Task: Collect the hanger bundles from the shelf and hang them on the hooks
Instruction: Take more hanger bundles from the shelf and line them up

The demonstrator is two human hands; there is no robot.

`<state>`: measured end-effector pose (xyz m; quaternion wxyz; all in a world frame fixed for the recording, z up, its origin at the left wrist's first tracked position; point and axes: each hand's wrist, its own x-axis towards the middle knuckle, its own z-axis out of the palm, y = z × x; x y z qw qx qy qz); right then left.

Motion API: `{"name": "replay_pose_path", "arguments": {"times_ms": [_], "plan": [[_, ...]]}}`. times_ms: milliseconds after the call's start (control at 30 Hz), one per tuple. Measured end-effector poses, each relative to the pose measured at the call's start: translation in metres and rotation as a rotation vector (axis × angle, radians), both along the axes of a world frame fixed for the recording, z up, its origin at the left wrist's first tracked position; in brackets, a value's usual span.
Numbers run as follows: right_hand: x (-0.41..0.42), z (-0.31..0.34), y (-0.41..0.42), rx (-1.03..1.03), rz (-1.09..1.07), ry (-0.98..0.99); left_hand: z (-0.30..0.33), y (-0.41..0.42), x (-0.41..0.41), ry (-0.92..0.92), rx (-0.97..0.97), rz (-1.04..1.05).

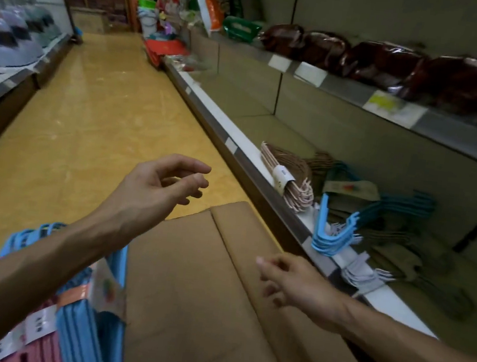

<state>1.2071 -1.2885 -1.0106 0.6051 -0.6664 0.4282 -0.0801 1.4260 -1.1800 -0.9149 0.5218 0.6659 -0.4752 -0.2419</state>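
Hanger bundles lie on the bottom shelf (263, 166) to my right in the head view: a pink bundle (287, 173) with a paper band nearest the aisle, a light blue bundle (334, 234) propped over the shelf's front edge, a teal bundle (402, 205) behind it, and grey hangers (359, 274) lower down. Dark olive ones sit further in, too blurred for me to count.

My left hand (155, 185) hovers over the floor with its fingers loosely curled, holding nothing. My right hand (294, 281) hangs above a cardboard box (195, 280), fingers relaxed and a little spread, also holding nothing. Neither hand touches a bundle; the right is near the grey hangers but apart from them.

More hangers (81, 327), blue and pink with paper bands, are stacked under my left forearm, just beside the box.

The box stands on a glossy yellow floor (90, 108) that runs down a narrow shop aisle. The upper shelf (418, 121) carries dark red packets (381, 63) and price tags along its rim. Across the aisle, on the left, a low counter (2, 85) holds stacked bowls (4, 46). At the far end I see mixed, coloured goods and wooden racks.
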Motion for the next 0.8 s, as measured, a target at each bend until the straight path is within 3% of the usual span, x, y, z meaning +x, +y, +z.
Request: {"name": "replay_pose_path", "arguments": {"times_ms": [200,467,800], "plan": [[-0.048,0.000,-0.035,0.316,-0.402,-0.120,-0.008,-0.039,-0.033,0.000,-0.005,-0.084],[-0.063,0.000,-0.086,0.589,-0.737,-0.507,-0.017,-0.097,-0.086,0.050,-0.030,-0.164],[-0.036,0.008,-0.112,0.562,-0.889,-0.357,-0.029,-0.112,-0.108,0.098,-0.003,-0.227]]}}
